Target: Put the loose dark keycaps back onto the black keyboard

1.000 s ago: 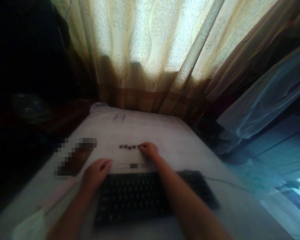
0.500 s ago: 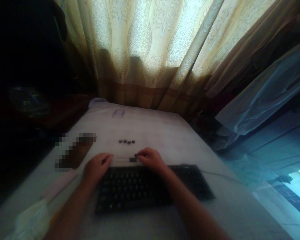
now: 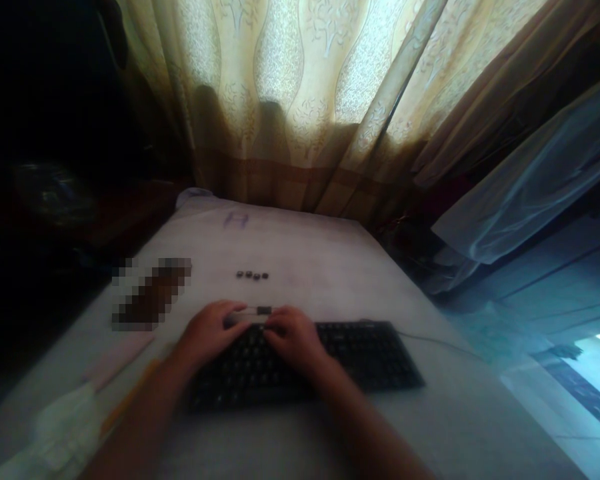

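Plainly black, the keyboard shows blurred key rows; left grip parted, right grip I cannot tell

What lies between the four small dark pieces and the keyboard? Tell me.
In the head view, a small dark block with thin wires lies there, flanked by the left hand and right hand.

A purple H-like mark stands on the pale tabletop, left of centre; lettering on the keyboard, lower centre, is illegible.

Flat black keyboard, wire tool just beyond, four dark keycaps farther off
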